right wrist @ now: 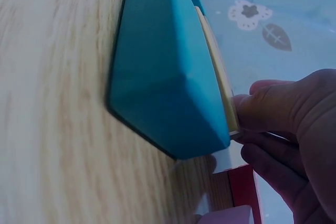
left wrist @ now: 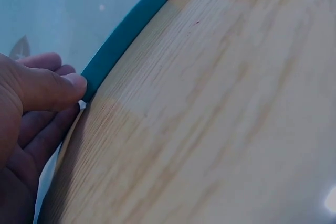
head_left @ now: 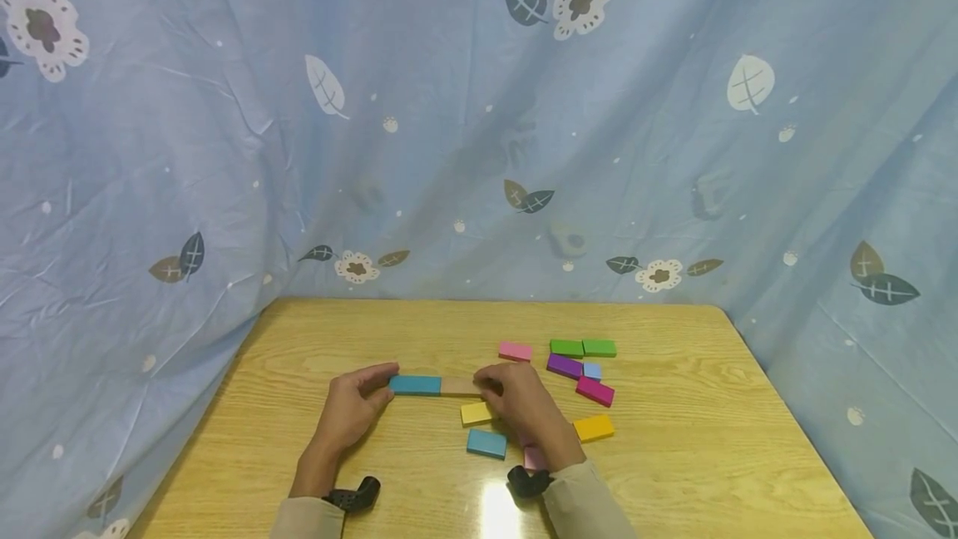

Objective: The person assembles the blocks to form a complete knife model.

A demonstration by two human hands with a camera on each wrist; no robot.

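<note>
A blue block (head_left: 416, 386) and a tan block (head_left: 458, 387) lie end to end in a row on the wooden table. My left hand (head_left: 353, 406) pinches the blue block's left end; in the left wrist view the thumb (left wrist: 73, 85) presses against that end. At the other end of the row, my right hand (head_left: 522, 402) grips the tan block, its fingers covering the tip. Just in front of the row sit a yellow block (head_left: 476, 414) and a second blue block (head_left: 486, 444). That second blue block (right wrist: 157, 72) looms large in the right wrist view.
Right of my right hand lie a pink block (head_left: 516, 351), two green blocks (head_left: 566, 348), a purple block (head_left: 565, 366), a small light-blue block (head_left: 592, 371), a magenta block (head_left: 595, 391) and an orange block (head_left: 594, 428). A light pink block (head_left: 534, 459) is partly under my right forearm. Behind hangs a curtain (head_left: 449, 106).
</note>
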